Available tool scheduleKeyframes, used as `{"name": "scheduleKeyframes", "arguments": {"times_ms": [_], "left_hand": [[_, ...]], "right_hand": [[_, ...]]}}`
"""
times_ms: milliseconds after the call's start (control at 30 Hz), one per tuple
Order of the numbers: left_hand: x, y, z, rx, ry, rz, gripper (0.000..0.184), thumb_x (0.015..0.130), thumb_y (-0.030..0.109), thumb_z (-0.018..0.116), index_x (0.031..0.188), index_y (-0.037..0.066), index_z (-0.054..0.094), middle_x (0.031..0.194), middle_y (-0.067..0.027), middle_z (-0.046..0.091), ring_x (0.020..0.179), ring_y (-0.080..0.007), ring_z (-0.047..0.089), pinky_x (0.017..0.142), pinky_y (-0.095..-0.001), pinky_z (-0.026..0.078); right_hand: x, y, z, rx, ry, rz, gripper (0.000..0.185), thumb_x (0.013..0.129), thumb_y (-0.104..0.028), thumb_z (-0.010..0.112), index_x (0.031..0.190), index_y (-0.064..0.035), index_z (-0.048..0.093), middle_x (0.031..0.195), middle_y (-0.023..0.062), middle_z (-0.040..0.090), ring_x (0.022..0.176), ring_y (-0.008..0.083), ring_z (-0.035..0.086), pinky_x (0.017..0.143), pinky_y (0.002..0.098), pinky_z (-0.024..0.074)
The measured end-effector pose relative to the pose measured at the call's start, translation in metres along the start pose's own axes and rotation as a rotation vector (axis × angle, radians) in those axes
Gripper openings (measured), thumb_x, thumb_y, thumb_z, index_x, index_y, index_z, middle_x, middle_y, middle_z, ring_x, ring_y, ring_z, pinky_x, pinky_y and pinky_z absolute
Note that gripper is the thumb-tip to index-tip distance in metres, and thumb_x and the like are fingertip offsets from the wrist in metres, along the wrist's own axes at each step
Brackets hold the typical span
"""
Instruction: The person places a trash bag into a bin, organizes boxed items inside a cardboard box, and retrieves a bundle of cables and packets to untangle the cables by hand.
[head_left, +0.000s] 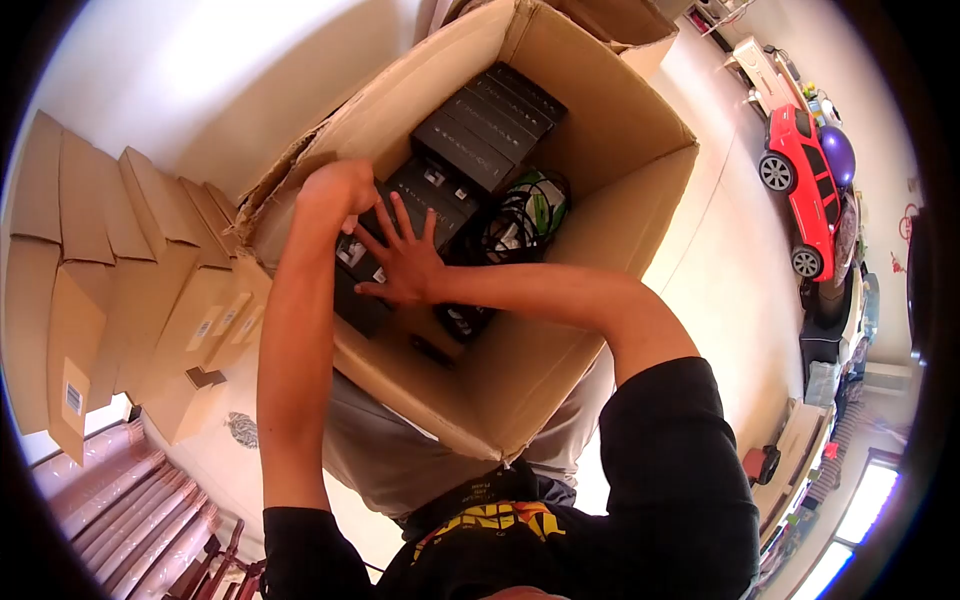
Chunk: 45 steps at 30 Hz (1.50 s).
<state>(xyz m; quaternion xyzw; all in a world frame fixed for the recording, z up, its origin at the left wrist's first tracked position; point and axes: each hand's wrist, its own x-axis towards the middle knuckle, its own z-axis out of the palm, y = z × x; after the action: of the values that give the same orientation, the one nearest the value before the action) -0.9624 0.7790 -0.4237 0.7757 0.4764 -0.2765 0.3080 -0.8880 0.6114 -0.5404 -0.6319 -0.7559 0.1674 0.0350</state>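
Note:
A large open cardboard box (610,215) stands before me with several black boxes (465,150) inside. My left hand (338,195) is at the box's left wall, its fingers curled down beside the black boxes; what they grip, if anything, is hidden. Spread out over the nearer black boxes is my right hand (405,262), fingers apart and holding nothing. To its right, a bundle of black cables (510,225) lies in the box, with something green and white partly showing among the loops.
Several tall folded cardboard pieces (130,210) lean along the wall at left. Another cardboard box (625,22) is just beyond the large one. Across the floor at right are a red toy car (805,185) and a purple balloon (837,156). Pinkish curtains (140,510) hang at lower left.

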Motion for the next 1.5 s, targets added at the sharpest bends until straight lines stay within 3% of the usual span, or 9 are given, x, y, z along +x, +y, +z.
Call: {"name": "scheduleKeyframes", "arguments": {"times_ms": [167, 467, 567, 700, 800, 900, 1000, 1300, 1500], "left_hand": [[0.0, -0.002, 0.007, 0.092, -0.008, -0.04, 0.026, 0.094, 0.022, 0.065, 0.098, -0.001, 0.079, 0.087, -0.0174, 0.078, 0.085, -0.0328, 0.078, 0.083, -0.045, 0.061], [0.004, 0.001, 0.009, 0.135, 0.16, -0.047, 0.022, 0.088, 0.003, 0.058, 0.093, -0.003, 0.078, 0.09, -0.0184, 0.079, 0.081, -0.0284, 0.078, 0.08, -0.0439, 0.061], [-0.002, -0.004, 0.007, 0.197, 0.133, -0.066, 0.029, 0.09, 0.015, 0.065, 0.114, 0.007, 0.079, 0.123, -0.0187, 0.074, 0.116, -0.0365, 0.071, 0.097, -0.0463, 0.058], [-0.012, -0.008, 0.008, 0.183, 0.131, -0.074, 0.029, 0.09, 0.012, 0.065, 0.115, 0.007, 0.078, 0.125, -0.0182, 0.074, 0.118, -0.0363, 0.071, 0.098, -0.0469, 0.057], [-0.021, -0.002, 0.006, 0.177, 0.153, -0.091, 0.03, 0.09, 0.012, 0.065, 0.116, 0.006, 0.078, 0.126, -0.0175, 0.073, 0.119, -0.0363, 0.07, 0.098, -0.0474, 0.057], [-0.028, 0.004, 0.002, 0.18, 0.151, -0.102, 0.03, 0.09, 0.013, 0.065, 0.117, 0.006, 0.078, 0.126, -0.0176, 0.073, 0.119, -0.0365, 0.07, 0.098, -0.0472, 0.057], [-0.025, 0.005, 0.001, 0.152, 0.156, -0.093, 0.03, 0.09, 0.013, 0.065, 0.117, 0.005, 0.077, 0.126, -0.018, 0.073, 0.118, -0.0369, 0.07, 0.098, -0.0467, 0.057], [0.003, -0.015, 0.018, 0.305, 0.223, -0.016, 0.03, 0.089, 0.014, 0.069, 0.117, 0.007, 0.078, 0.125, -0.0175, 0.074, 0.118, -0.0359, 0.071, 0.094, -0.0469, 0.059], [0.002, -0.017, 0.025, 0.384, 0.192, -0.077, 0.03, 0.092, 0.015, 0.068, 0.119, 0.009, 0.079, 0.129, -0.014, 0.074, 0.119, -0.0336, 0.072, 0.093, -0.0482, 0.06]], "right_hand": [[0.012, 0.018, -0.008, -0.007, 0.015, 0.046, 0.113, 0.081, -0.075, 0.067, 0.17, -0.0267, 0.018, 0.174, 0.0267, -0.009, 0.159, 0.0501, -0.005, 0.106, 0.0846, 0.0187], [0.027, 0.052, -0.044, -0.142, -0.002, 0.108, 0.124, 0.067, -0.059, 0.084, 0.169, -0.0292, 0.021, 0.174, 0.0253, 0.001, 0.157, 0.0506, 0.011, 0.108, 0.0816, 0.0225], [0.027, 0.076, -0.033, -0.174, 0.148, 0.16, 0.124, 0.067, -0.06, 0.084, 0.169, -0.0294, 0.021, 0.174, 0.0257, 0.005, 0.157, 0.0505, 0.011, 0.112, 0.0777, 0.0204], [0.029, 0.069, -0.014, -0.177, 0.219, 0.178, 0.115, 0.077, -0.056, 0.081, 0.169, -0.0222, 0.021, 0.173, 0.0268, 0.009, 0.158, 0.0491, 0.011, 0.117, 0.0746, 0.0175], [0.033, 0.063, -0.013, -0.296, 0.199, 0.095, 0.107, 0.084, -0.055, 0.074, 0.168, -0.0125, 0.022, 0.174, 0.0246, 0.009, 0.16, 0.0442, 0.01, 0.123, 0.0666, 0.0156], [0.028, 0.046, 0.018, -0.617, 0.443, -0.384, 0.104, 0.083, -0.047, 0.075, 0.167, -0.0102, 0.024, 0.174, 0.0189, 0.015, 0.16, 0.0378, 0.018, 0.126, 0.0562, 0.0201], [-0.013, -0.006, 0.013, -0.179, -0.001, -0.473, 0.089, 0.087, -0.038, 0.071, 0.164, -0.0141, 0.033, 0.175, 0.0137, 0.018, 0.159, 0.0339, 0.024, 0.127, 0.0512, 0.0237], [0.014, -0.012, 0.023, -0.789, -0.089, -0.553, 0.061, 0.093, -0.036, 0.065, 0.152, -0.0368, 0.052, 0.176, 0.0033, 0.015, 0.16, 0.0334, 0.019, 0.118, 0.0616, 0.0348], [0.034, 0.024, -0.013, -0.638, -0.144, -0.958, 0.05, 0.083, -0.042, 0.078, 0.13, -0.0278, 0.068, 0.165, 0.0053, 0.042, 0.153, 0.0313, 0.035, 0.112, 0.0593, 0.0416]]}}
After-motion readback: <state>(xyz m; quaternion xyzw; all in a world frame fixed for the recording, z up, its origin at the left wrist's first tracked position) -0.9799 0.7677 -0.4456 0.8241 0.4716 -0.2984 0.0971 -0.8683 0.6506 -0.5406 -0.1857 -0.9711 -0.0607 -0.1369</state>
